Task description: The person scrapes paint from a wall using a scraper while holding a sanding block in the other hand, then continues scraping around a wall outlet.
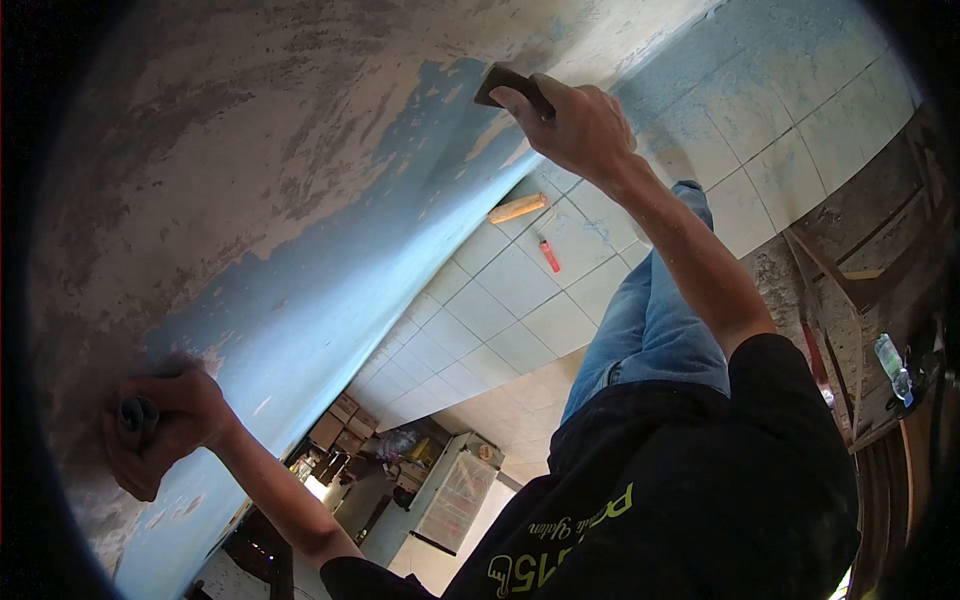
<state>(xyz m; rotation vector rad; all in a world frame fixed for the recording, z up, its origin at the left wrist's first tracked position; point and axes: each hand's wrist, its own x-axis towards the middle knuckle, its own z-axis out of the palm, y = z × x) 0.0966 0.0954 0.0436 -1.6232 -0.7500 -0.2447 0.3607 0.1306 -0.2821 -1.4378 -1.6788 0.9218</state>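
Note:
My right hand (585, 125) is closed around a dark, flat, block-like piece (513, 88) and holds it at the wall (330, 130). My left hand (165, 425), lower left in the view, is curled around a rolled grey sheet (137, 415) whose open end faces me. Its knuckles are close to the wall. Patchy grey-brown and whitish areas cover much of the wall, while a band of light blue paint (330, 270) runs along its lower part.
On the tiled floor (510, 290) near the wall lie a yellowish-brown bar-like object (518, 207) and a small red-handled tool (549, 256). A plastic bottle (893, 368) lies among wooden frames on the right. Behind me stand a glass-fronted cabinet (455, 495) and stacked boxes (340, 425).

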